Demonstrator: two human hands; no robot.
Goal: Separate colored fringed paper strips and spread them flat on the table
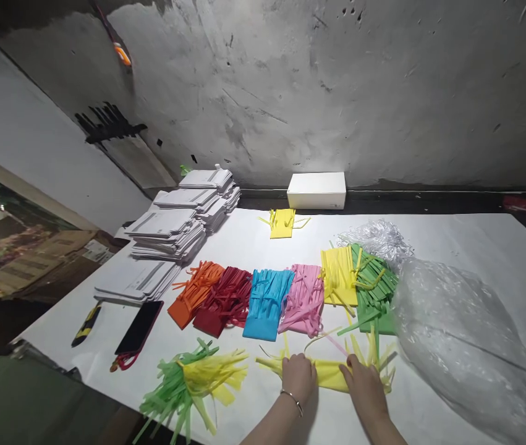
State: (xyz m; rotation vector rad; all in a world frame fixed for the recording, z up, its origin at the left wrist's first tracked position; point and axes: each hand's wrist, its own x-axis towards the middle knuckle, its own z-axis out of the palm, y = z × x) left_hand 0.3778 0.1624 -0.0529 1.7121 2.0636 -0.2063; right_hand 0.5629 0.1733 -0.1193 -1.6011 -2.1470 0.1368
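Note:
A yellow fringed tissue paper strip [331, 374] lies sideways on the white table in front of me, its cut fringes spreading out at both ends. My left hand [300, 378], with a bangle at the wrist, has its fingers curled closed on the left part of the paper. On the right part, my right hand [363, 384] grips the paper between thumb and fingers. To the left lies a green and yellow tissue paper tassel [193, 383]. Just beyond my hands are a pink fringed bundle [305, 300] and a yellow fringed bundle [339, 278].
Orange [191, 300], dark red [222, 303], blue [267, 303] and green [377, 293] bundles share that row. Paper stacks [170, 235], a phone [138, 334] and a cutter knife [86, 324] lie left. A clear plastic bag [462, 334] sits right, a white box [317, 190] by the wall.

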